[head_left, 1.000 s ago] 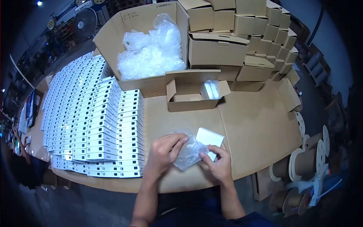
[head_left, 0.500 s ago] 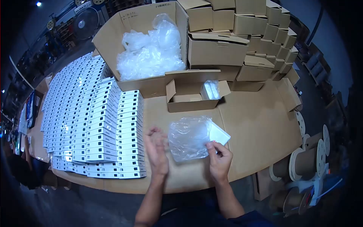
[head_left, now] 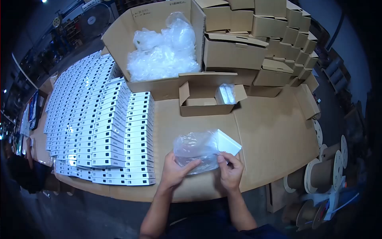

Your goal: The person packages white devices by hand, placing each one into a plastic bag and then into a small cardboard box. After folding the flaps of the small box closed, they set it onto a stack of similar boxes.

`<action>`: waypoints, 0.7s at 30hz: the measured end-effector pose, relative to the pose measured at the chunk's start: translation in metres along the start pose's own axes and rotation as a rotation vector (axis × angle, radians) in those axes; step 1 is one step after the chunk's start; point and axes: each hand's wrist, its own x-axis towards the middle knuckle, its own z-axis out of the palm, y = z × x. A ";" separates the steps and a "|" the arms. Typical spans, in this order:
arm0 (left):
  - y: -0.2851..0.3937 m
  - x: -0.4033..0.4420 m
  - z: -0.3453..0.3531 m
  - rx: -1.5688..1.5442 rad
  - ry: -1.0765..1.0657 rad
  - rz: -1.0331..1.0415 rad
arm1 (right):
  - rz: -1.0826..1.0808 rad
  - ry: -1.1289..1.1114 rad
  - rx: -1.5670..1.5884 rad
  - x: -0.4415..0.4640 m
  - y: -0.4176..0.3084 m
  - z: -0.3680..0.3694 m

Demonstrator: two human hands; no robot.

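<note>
A clear plastic bag (head_left: 195, 142) is stretched between my two hands above the cardboard-covered table (head_left: 274, 139). At its right end a flat white box (head_left: 230, 143) lies partly in the bag, one corner sticking out. My left hand (head_left: 175, 172) grips the bag's lower left, its thumb lying across the film. With thumb and fingers my right hand (head_left: 230, 171) pinches the bag's edge just below the white box. Beyond them stands a small open carton (head_left: 207, 110), with several plastic-wrapped white packs (head_left: 226, 95) at its right end.
Rows of stacked white boxes (head_left: 107, 135) fill the left side. A large open carton (head_left: 115, 49) of clear bags (head_left: 163, 59) stands at the back. Brown cartons (head_left: 234, 53) are piled at back right. Cable spools (head_left: 338, 171) stand off the right edge; another person (head_left: 26, 171) is far left.
My left hand has moved right and down onto the bag and closed on it. The bag is now bunched and folded at its lower side. My right hand keeps its hold at nearly the same place.
</note>
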 end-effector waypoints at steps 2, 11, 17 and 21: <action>-0.009 -0.001 -0.007 0.120 -0.003 -0.014 | -0.060 0.007 0.015 0.009 -0.009 -0.001; -0.013 -0.006 0.002 0.275 -0.035 0.036 | -0.501 -0.152 -0.217 0.051 -0.069 -0.043; -0.011 -0.008 -0.002 0.166 -0.130 0.006 | -0.634 -0.640 -0.276 0.077 -0.092 -0.010; -0.009 -0.008 -0.006 0.105 -0.142 -0.047 | -0.612 -0.727 -0.329 0.080 -0.075 0.000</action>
